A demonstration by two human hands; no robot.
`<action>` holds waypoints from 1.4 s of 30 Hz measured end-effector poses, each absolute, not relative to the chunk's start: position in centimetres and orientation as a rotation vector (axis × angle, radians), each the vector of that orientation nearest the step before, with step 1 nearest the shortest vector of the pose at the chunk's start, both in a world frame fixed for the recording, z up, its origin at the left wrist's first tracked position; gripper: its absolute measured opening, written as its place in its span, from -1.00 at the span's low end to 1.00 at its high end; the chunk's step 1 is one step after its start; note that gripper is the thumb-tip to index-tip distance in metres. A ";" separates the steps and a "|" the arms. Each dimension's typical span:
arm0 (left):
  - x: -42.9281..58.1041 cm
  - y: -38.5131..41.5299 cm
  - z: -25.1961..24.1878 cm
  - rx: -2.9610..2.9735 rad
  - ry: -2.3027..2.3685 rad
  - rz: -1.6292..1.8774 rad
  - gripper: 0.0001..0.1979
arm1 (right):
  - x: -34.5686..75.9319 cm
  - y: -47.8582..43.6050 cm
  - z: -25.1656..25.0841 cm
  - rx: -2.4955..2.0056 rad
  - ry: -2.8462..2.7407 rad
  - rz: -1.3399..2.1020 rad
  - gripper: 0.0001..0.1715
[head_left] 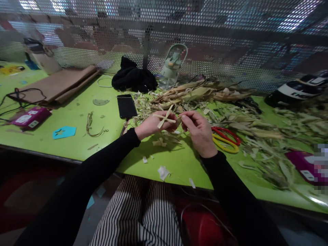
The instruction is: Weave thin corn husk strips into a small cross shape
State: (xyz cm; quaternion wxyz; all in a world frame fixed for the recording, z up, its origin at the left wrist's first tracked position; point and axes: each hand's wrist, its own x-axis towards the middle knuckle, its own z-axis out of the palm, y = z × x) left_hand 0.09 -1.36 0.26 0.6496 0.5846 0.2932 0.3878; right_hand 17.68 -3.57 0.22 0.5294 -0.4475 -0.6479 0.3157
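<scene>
A small cross of pale, folded dried-leaf strips (pixel 165 119) lies against the fingers of my left hand (pixel 150 125), which is closed and holds it above the table. Close beside it, my right hand (pixel 202 135) pinches the end of a narrow piece of dried leaf (pixel 179 120) between thumb and forefinger. That piece reaches toward my left fingertips, whose exact grip is partly hidden. Just right of my right hand are scissors with red and yellow handles (pixel 227 146); their blades are out of sight.
Dried husks (pixel 200 92) and scraps cover the green table (pixel 107 150) behind and to the right. A phone (pixel 127 106), a black cloth (pixel 134 78) and a green bottle (pixel 171 68) stand or lie behind. Purple boxes (pixel 31 118) sit at either side.
</scene>
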 end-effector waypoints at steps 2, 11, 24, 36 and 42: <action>0.3 -1.3 0.0 1.360 0.656 0.902 -0.89 | 17.5 -3.6 0.1 -1.076 -1.493 0.783 -0.76; 0.8 -1.1 -0.5 1.417 0.557 0.926 -0.66 | 17.4 -3.4 -0.5 -1.087 -1.498 0.794 -0.66; 0.8 -2.1 0.4 1.250 0.653 0.878 -0.81 | 17.6 -3.1 -0.7 -1.044 -1.449 0.712 -0.76; 0.8 -2.8 1.7 1.160 0.756 0.901 -0.85 | 18.4 -3.6 0.2 -0.918 -1.911 0.021 -0.85; 0.6 -3.2 2.3 1.249 0.782 0.888 -0.80 | 18.6 -3.7 0.3 -0.917 -1.941 -0.016 -0.84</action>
